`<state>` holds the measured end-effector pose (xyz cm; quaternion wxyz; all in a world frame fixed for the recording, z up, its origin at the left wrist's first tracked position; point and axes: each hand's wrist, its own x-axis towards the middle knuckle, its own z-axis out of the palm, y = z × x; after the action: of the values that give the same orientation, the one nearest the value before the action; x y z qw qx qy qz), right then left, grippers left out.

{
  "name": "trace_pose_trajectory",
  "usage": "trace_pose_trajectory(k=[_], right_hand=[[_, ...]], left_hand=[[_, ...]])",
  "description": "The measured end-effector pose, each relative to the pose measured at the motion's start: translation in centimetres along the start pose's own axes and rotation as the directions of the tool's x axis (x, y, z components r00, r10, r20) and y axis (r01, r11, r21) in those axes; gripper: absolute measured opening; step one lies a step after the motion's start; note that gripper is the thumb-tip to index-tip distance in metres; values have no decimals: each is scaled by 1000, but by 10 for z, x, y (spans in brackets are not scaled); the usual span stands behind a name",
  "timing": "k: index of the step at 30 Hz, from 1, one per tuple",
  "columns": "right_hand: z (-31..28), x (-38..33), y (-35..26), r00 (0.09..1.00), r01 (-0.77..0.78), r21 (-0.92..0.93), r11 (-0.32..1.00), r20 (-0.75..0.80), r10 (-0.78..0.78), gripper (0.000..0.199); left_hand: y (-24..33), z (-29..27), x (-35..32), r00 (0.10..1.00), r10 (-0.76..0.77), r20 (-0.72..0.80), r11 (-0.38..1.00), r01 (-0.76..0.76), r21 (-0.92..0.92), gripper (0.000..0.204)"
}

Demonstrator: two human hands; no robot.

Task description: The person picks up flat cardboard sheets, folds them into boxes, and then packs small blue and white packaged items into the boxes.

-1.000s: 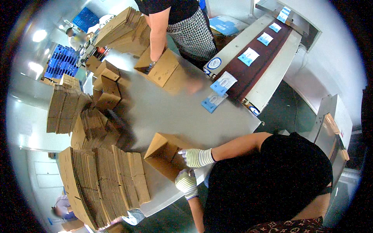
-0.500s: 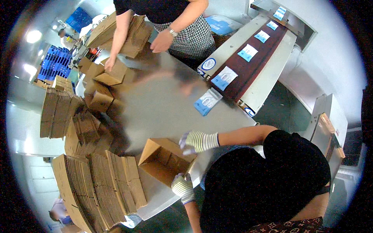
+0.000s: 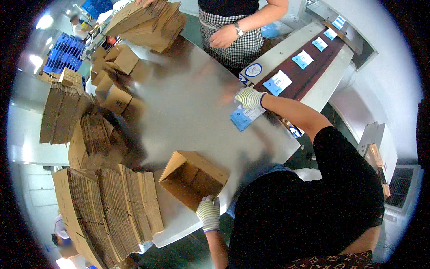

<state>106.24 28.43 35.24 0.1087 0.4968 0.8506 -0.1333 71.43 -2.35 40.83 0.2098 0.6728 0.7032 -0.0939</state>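
Observation:
An open cardboard box sits tilted at the near edge of the metal table, its mouth facing up towards me. My left hand, in a striped knit glove, is closed on the box's near rim. Farther off, at the end of the conveyor, my gloved right hand reaches over some blue-and-white packets lying overlapped on the table. Its fingers curl down at their upper edge, partly hidden, and how many packets it grips I cannot tell.
More blue-and-white packets lie in a row on the dark red conveyor belt. Flattened cartons stand stacked at the left. Open boxes crowd the table's far left. Across the table a person stands beside another carton stack.
My right hand has left the box and moved away to the packets by the conveyor. My left hand stays on the box rim. The person opposite has drawn an arm back from the boxes.

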Motion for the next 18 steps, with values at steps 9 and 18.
trace_pose_trajectory(k=[9,18], right_hand=[[10,48,29,881,225,-220,949,463,-101,19],[72,48,19,952,118,-249,961,303,-38,36]], left_hand=[[-8,6,5,990,53,-133,996,-62,-61,29],[-9,7,9,993,40,-108,999,-38,17,33]])
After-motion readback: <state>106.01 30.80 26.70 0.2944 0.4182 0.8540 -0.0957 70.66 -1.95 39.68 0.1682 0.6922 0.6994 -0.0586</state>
